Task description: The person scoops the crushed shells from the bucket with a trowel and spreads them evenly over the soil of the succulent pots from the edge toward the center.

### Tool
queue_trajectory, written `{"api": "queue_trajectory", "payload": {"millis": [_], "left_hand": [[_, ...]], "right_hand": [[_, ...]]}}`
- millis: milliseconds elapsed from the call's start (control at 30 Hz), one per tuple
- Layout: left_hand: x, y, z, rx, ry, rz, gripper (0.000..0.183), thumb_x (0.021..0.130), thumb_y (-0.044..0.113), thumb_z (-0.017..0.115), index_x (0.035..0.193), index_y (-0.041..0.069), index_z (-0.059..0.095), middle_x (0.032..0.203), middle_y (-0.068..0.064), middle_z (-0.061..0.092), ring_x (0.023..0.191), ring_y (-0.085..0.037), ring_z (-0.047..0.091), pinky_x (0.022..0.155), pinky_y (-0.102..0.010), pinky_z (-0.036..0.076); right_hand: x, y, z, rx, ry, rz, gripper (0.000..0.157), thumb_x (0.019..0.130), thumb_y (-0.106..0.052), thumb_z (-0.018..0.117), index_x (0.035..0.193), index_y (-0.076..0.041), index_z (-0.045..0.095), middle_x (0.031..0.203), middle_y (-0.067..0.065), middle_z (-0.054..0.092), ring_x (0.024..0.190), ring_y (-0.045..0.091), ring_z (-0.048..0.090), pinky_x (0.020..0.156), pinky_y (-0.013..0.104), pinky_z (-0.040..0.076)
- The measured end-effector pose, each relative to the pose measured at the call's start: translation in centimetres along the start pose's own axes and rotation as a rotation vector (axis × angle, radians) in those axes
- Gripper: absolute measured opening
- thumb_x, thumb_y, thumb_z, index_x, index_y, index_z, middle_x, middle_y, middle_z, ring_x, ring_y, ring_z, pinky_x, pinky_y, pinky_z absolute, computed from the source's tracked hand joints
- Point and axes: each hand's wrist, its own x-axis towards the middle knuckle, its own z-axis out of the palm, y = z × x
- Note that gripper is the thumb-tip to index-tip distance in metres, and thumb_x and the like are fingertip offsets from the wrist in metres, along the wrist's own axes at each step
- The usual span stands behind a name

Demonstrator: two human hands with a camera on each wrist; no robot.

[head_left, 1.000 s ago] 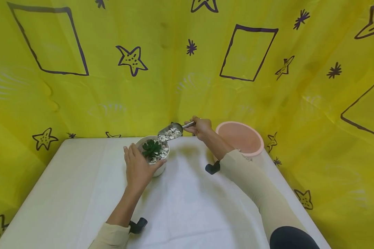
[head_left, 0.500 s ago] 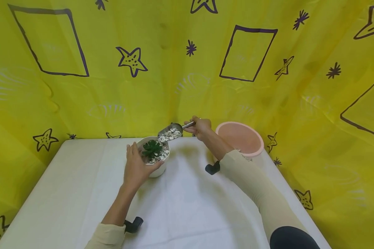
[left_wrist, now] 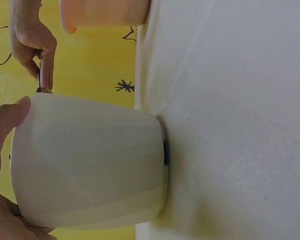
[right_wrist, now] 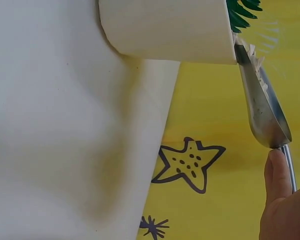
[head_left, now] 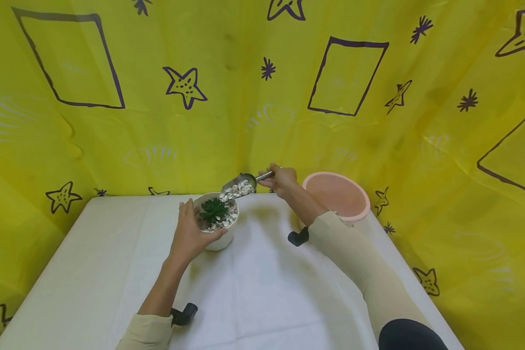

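A white plant pot (head_left: 219, 241) with a green succulent (head_left: 213, 210) and white pebbles (head_left: 221, 223) stands on the table. My left hand (head_left: 188, 239) holds it by the upper part, thumb on the near side and fingers on the left. In the left wrist view the pot (left_wrist: 90, 160) hides part of those fingers. By its thin handle, my right hand (head_left: 282, 180) grips a metal scoop (head_left: 249, 178) loaded with white stones. The scoop's lip tilts down over the pot's right rim, and in the right wrist view the scoop (right_wrist: 255, 100) meets that rim.
A pink tub (head_left: 336, 194) stands at the right back, beyond my right forearm. White cloth covers the table (head_left: 262, 287), whose back edge meets a yellow curtain (head_left: 227, 126) with drawn stars and frames.
The pot has shifted slightly right and toward me, and my left hand has turned a little with its wrist moving left. Stones have slid toward the scoop's lip. My right hand stays put.
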Motion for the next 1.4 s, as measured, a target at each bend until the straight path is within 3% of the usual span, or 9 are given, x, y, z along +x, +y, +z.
{"api": "queue_trajectory", "payload": {"millis": [200, 433, 567, 700, 833, 1000, 1200, 1400], "left_hand": [[0.2, -0.1, -0.3, -0.025, -0.037, 0.010, 0.127, 0.081, 0.039, 0.092, 0.163, -0.009, 0.009, 0.168, -0.033, 0.011, 0.157, -0.050, 0.003, 0.119, -0.065, 0.026], [0.7, -0.1, -1.3, -0.050, -0.146, -0.007, 0.128, 0.084, 0.035, 0.091, 0.164, -0.008, 0.002, 0.170, -0.032, 0.003, 0.157, -0.050, -0.004, 0.120, -0.066, 0.021], [0.8, -0.2, -1.5, -0.055, -0.166, -0.011, 0.128, 0.084, 0.036, 0.090, 0.164, -0.008, 0.000, 0.170, -0.032, 0.002, 0.157, -0.050, -0.003, 0.119, -0.068, 0.021], [0.2, 0.0, -0.9, -0.055, -0.093, -0.056, 0.132, 0.082, 0.039, 0.091, 0.164, -0.008, 0.000, 0.170, -0.032, 0.000, 0.157, -0.051, 0.000, 0.119, -0.068, 0.022], [-0.6, 0.8, 0.5, -0.069, 0.039, -0.132, 0.138, 0.078, 0.045, 0.094, 0.164, -0.007, 0.000, 0.170, -0.032, -0.002, 0.157, -0.050, -0.001, 0.119, -0.067, 0.023], [-1.1, 1.8, 2.0, -0.067, 0.161, -0.195, 0.140, 0.074, 0.047, 0.096, 0.164, -0.008, 0.003, 0.170, -0.034, 0.000, 0.157, -0.051, 0.003, 0.119, -0.065, 0.028], [-1.3, 1.8, 2.8, -0.073, 0.186, -0.209, 0.135, 0.077, 0.044, 0.095, 0.164, -0.009, 0.006, 0.168, -0.036, 0.006, 0.155, -0.053, 0.011, 0.119, -0.063, 0.029], [-1.3, 1.5, 2.7, -0.050, 0.197, -0.155, 0.132, 0.077, 0.044, 0.095, 0.163, -0.011, 0.011, 0.167, -0.037, 0.012, 0.153, -0.056, 0.017, 0.118, -0.065, 0.030]], "right_hand": [[0.2, 0.1, -0.2, 0.001, 0.016, 0.002, 0.028, 0.112, -0.018, 0.054, 0.123, 0.008, 0.059, 0.131, 0.030, 0.067, 0.112, 0.039, 0.069, 0.077, 0.036, 0.062], [0.4, 0.3, -0.3, 0.011, 0.014, 0.005, 0.029, 0.112, -0.018, 0.053, 0.125, 0.008, 0.058, 0.132, 0.030, 0.066, 0.114, 0.039, 0.068, 0.078, 0.036, 0.062], [0.5, 0.3, -0.3, 0.019, 0.015, 0.009, 0.030, 0.112, -0.018, 0.053, 0.126, 0.008, 0.058, 0.132, 0.030, 0.066, 0.115, 0.040, 0.068, 0.078, 0.036, 0.062], [0.5, 0.4, -0.4, 0.028, 0.008, 0.011, 0.035, 0.112, -0.016, 0.052, 0.135, 0.011, 0.056, 0.134, 0.031, 0.064, 0.117, 0.040, 0.067, 0.078, 0.036, 0.062], [0.7, 0.4, -0.4, 0.038, 0.008, 0.010, 0.039, 0.113, -0.013, 0.051, 0.143, 0.012, 0.053, 0.136, 0.032, 0.063, 0.119, 0.040, 0.066, 0.080, 0.038, 0.062], [0.9, 0.3, -0.3, 0.047, 0.016, 0.008, 0.038, 0.112, -0.013, 0.052, 0.140, 0.012, 0.054, 0.135, 0.032, 0.063, 0.118, 0.040, 0.066, 0.082, 0.039, 0.061], [0.5, 0.4, -0.2, 0.039, 0.024, 0.004, 0.030, 0.112, -0.013, 0.052, 0.128, 0.011, 0.058, 0.125, 0.031, 0.069, 0.107, 0.039, 0.073, 0.079, 0.038, 0.063], [0.1, 0.3, -0.2, 0.060, 0.018, -0.006, 0.025, 0.111, -0.013, 0.054, 0.118, 0.011, 0.059, 0.125, 0.032, 0.068, 0.109, 0.039, 0.072, 0.082, 0.038, 0.062]]}}
